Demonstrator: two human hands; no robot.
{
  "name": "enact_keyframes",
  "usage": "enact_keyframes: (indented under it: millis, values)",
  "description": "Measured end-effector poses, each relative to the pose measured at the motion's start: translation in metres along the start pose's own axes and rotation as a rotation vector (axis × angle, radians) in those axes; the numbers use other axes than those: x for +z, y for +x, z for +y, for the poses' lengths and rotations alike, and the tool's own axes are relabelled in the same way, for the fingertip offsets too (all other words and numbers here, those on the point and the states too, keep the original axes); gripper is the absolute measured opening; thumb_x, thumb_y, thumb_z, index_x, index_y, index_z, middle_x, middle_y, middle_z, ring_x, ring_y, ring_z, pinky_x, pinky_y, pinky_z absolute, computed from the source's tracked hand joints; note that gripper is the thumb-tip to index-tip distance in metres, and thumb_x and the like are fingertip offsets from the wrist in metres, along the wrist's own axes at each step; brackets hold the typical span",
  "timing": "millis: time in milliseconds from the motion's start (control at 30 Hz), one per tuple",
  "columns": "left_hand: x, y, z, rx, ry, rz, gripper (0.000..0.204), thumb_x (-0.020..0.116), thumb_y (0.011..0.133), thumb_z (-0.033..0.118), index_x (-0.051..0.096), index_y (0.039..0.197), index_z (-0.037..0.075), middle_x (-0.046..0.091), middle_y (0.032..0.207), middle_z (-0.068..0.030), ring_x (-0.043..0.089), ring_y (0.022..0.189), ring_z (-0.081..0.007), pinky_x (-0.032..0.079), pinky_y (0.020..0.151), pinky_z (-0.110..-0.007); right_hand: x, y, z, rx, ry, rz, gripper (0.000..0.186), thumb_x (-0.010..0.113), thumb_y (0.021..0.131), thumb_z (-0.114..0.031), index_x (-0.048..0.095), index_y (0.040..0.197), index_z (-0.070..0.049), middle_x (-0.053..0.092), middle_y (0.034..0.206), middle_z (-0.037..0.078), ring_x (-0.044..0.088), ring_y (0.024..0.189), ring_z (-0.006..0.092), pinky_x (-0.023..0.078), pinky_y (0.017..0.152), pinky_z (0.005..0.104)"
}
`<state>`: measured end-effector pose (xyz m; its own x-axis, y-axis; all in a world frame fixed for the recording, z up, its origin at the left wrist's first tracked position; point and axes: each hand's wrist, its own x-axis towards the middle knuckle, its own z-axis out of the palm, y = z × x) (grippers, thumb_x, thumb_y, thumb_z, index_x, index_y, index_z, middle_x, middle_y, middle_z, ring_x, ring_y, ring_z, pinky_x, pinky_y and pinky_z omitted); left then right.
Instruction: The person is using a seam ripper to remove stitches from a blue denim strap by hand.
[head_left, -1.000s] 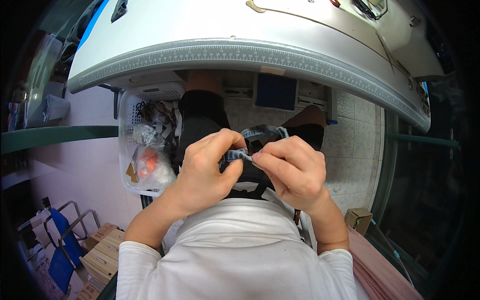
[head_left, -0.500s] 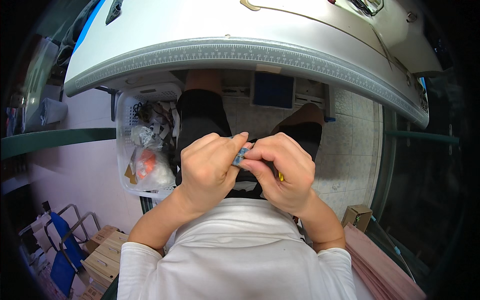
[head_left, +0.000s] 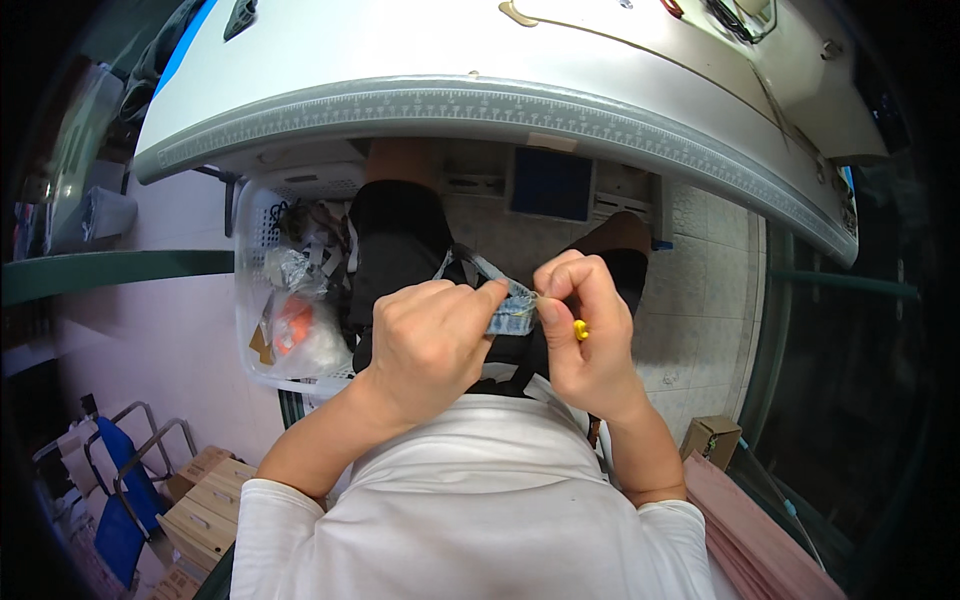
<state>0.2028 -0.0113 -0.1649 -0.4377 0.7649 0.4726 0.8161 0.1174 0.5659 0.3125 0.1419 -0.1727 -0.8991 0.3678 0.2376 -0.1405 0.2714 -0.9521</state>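
My left hand [head_left: 430, 335] is closed on a small strip of blue denim [head_left: 513, 320], pinched between thumb and fingers. Part of the strip stands up beyond the knuckles as a loop. At its right end, the thumb and forefinger of my right hand [head_left: 592, 345] are pinched together against the edge of the cloth. A small yellow piece [head_left: 581, 329] pokes out from that hand's grip; the rest of it is hidden by the fingers, so its kind cannot be made out. Both hands are above my lap, in front of the white shirt.
Ahead is a white worktable with a grey ruler-marked edge [head_left: 440, 100]; a machine body [head_left: 815, 70] stands at its right. A white plastic basket [head_left: 245, 300] of scraps and bags is by my left leg. Pink folded cloth [head_left: 745, 520] lies right, wooden drawers [head_left: 205, 520] lower left.
The hands have moved slightly apart, my right hand shifting right and turning. More of the denim and its loop now shows, along with more of the yellow piece.
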Motion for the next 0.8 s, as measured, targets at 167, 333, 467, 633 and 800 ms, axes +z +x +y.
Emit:
enact_keyframes:
  millis: [167, 333, 467, 633, 800]
  values:
    - [-0.004, 0.001, 0.003, -0.018, -0.064, -0.045, 0.025, 0.072, 0.068, -0.005, 0.068, 0.093, -0.002, 0.055, 0.064, -0.0108, 0.055, 0.053, -0.0280, 0.043, 0.050, -0.037, -0.006, 0.012, 0.000, -0.043, 0.139, -0.062, 0.010, 0.057, 0.094, 0.004, 0.048, 0.093, 0.000, 0.061, 0.093, 0.012, 0.058, 0.076, 0.0147, 0.049, 0.069, 0.0258]
    - [-0.007, 0.007, -0.005, -0.074, -0.155, -0.146, 0.013, 0.069, 0.067, -0.005, 0.059, 0.072, 0.002, 0.054, 0.061, -0.0119, 0.057, 0.054, -0.0303, 0.043, 0.050, -0.038, 0.002, 0.025, -0.009, -0.171, -0.007, -0.122, 0.015, 0.058, 0.086, 0.012, 0.050, 0.088, -0.001, 0.059, 0.071, 0.008, 0.061, 0.061, 0.0192, 0.050, 0.056, 0.0282]
    - [-0.035, 0.012, -0.009, -0.018, 0.014, -0.131, 0.015, 0.065, 0.061, -0.007, 0.062, 0.073, 0.001, 0.057, 0.062, -0.0130, 0.059, 0.055, -0.0305, 0.046, 0.051, -0.039, -0.008, 0.032, -0.001, -0.404, -0.422, -0.135, 0.025, 0.057, 0.069, 0.017, 0.050, 0.084, -0.001, 0.054, 0.067, 0.010, 0.059, 0.057, 0.0261, 0.049, 0.052, 0.0341]
    - [-0.051, 0.025, -0.006, -0.173, 0.021, -0.182, 0.010, 0.073, 0.080, 0.001, 0.068, 0.088, 0.001, 0.062, 0.065, -0.0137, 0.063, 0.057, -0.0303, 0.047, 0.053, -0.038, -0.036, 0.039, 0.013, 0.076, -0.357, -0.493, 0.026, 0.058, 0.075, 0.013, 0.048, 0.091, -0.004, 0.059, 0.069, 0.012, 0.064, 0.064, 0.0329, 0.051, 0.058, 0.0390]
    - [-0.050, 0.041, -0.016, -0.208, 0.018, -0.167, 0.006, 0.071, 0.082, -0.001, 0.066, 0.086, 0.001, 0.063, 0.071, -0.0121, 0.061, 0.062, -0.0297, 0.047, 0.057, -0.037, -0.040, 0.068, 0.000, 0.074, -0.735, -0.501, 0.039, 0.074, 0.086, -0.018, 0.059, 0.119, -0.005, 0.070, 0.076, 0.012, 0.069, 0.069, 0.0341, 0.052, 0.059, 0.0412]
